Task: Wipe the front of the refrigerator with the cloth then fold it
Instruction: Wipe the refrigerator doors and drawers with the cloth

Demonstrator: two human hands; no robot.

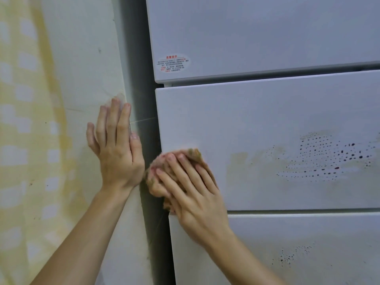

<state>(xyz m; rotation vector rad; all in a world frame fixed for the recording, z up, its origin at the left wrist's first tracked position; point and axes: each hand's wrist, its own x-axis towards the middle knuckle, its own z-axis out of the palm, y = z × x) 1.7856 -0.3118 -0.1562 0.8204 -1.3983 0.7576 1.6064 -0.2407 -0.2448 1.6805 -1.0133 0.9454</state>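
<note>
Head view: cloth (195,154) pinned to refrigerator (267,120) under straight fingers (186,168) of right hand (197,196); left hand (117,153) splayed flat on wall (86,68).

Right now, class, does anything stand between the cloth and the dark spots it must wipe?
Nothing visible. The right hand presses the cloth at the left edge of the middle panel; only bare panel lies between it and the dark spots.

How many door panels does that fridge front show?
3: the top panel with a sticker, the middle panel where the right hand presses the cloth, and the bottom panel beneath. More may lie out of view.
</note>
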